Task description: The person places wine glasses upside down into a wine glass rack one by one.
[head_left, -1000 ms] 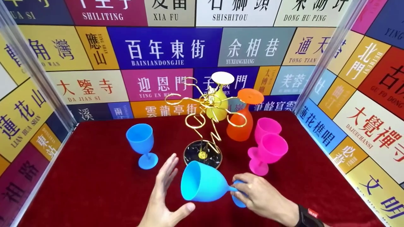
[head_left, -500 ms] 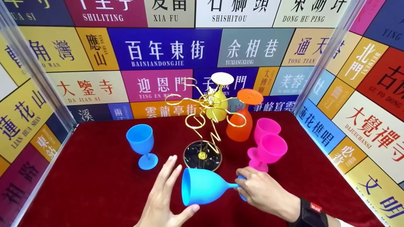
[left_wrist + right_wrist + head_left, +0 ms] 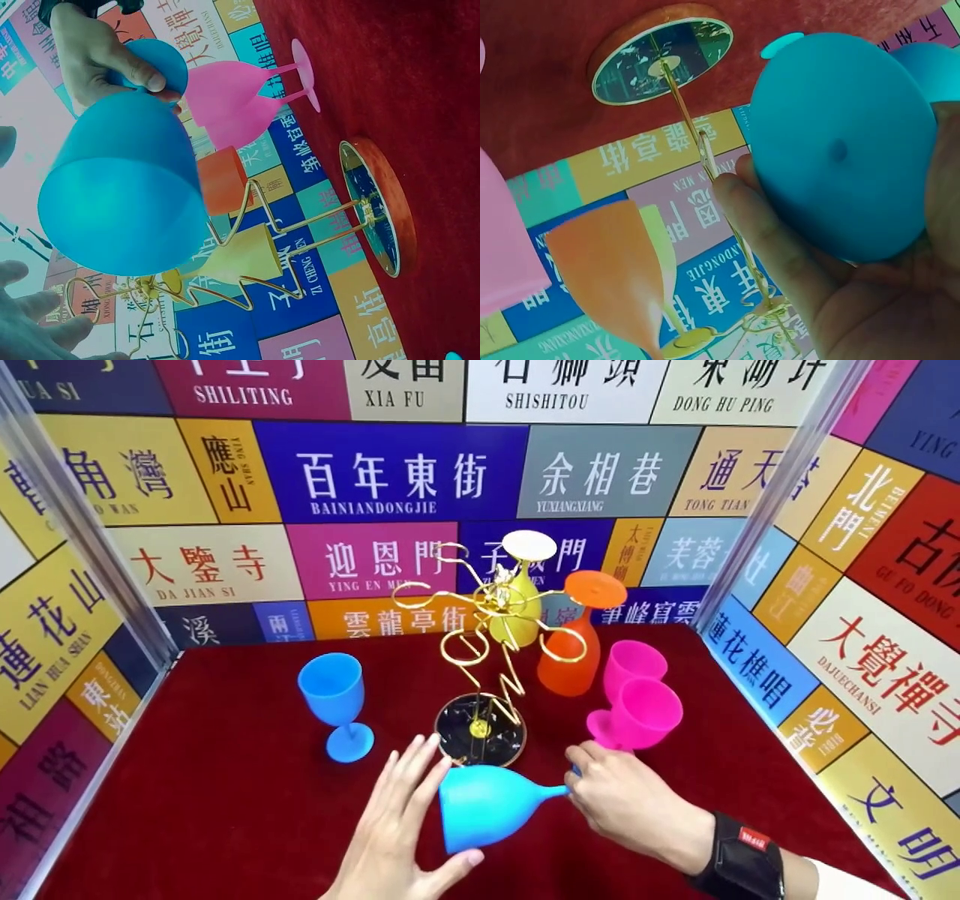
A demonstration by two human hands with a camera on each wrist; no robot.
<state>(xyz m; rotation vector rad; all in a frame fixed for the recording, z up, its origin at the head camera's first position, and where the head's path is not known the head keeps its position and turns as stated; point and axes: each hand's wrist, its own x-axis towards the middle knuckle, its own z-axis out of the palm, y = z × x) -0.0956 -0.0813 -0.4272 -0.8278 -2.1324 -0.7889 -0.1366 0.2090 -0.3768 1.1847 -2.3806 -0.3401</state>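
While the right hand (image 3: 637,808) has its fingers clamped on the foot (image 3: 832,112) of the bright-blue plastic-looking goblet (image 3: 491,808), I see it sideways before the gold wire stand (image 3: 499,598). Beside the goblet's mouth (image 3: 124,214), the left hand (image 3: 390,832) has fingers apart; if they touch, I cannot tell.

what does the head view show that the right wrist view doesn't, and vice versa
Only the head view shows the left hand, its fingers and thumb on either side of the light blue goblet, and the black wristband.

Only the right wrist view shows the full round underside of that goblet's foot, with a small dimple.

Both show the right hand gripping this goblet, the gold wire rack, the upside-down orange goblet, the yellow goblet, and pink goblet, cut off in the wrist view.
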